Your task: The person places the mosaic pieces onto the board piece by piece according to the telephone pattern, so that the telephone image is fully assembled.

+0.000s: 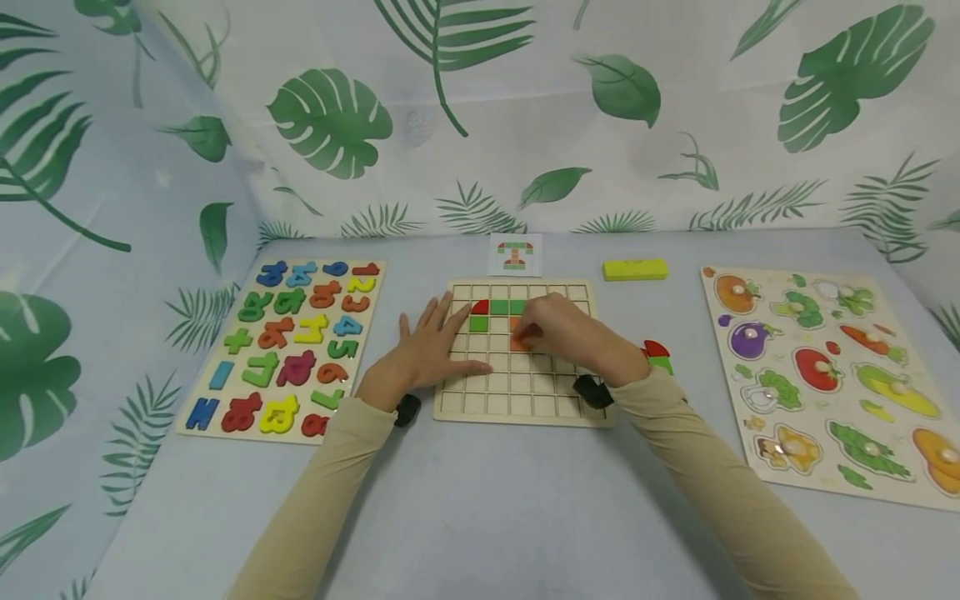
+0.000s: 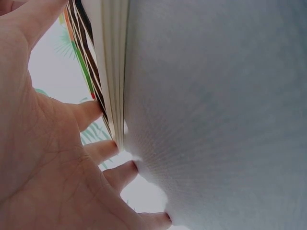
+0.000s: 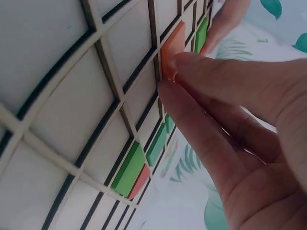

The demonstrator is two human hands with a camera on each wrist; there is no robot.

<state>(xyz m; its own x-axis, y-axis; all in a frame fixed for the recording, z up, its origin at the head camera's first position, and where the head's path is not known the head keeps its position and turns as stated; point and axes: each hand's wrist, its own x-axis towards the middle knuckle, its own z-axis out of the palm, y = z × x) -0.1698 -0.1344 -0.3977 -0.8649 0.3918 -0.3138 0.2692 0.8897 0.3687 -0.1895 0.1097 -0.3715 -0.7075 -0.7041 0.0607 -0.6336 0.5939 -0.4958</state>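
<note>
Thumb and fingertip of the right hand (image 1: 558, 329) pinch an orange tile (image 3: 172, 45) at its edge. Flat and plain-faced, it lies near the middle of the grid board (image 1: 480, 403). The left hand (image 1: 426, 352) spreads over the board's left edge.

Reads 1 (image 1: 366, 269), 2 (image 1: 362, 284), 3 (image 1: 356, 304), 4 (image 1: 348, 326), 5 (image 1: 342, 349), 6 (image 1: 332, 372), 7 (image 1: 327, 399), 8 (image 1: 314, 426) down the number board (image 1: 306, 395), in the column nearest the grid board (image 1: 525, 408). Shows 9 (image 1: 335, 268) beside 1, farther from the grid board, and a plus sign (image 1: 238, 340) in the farthest column.
</note>
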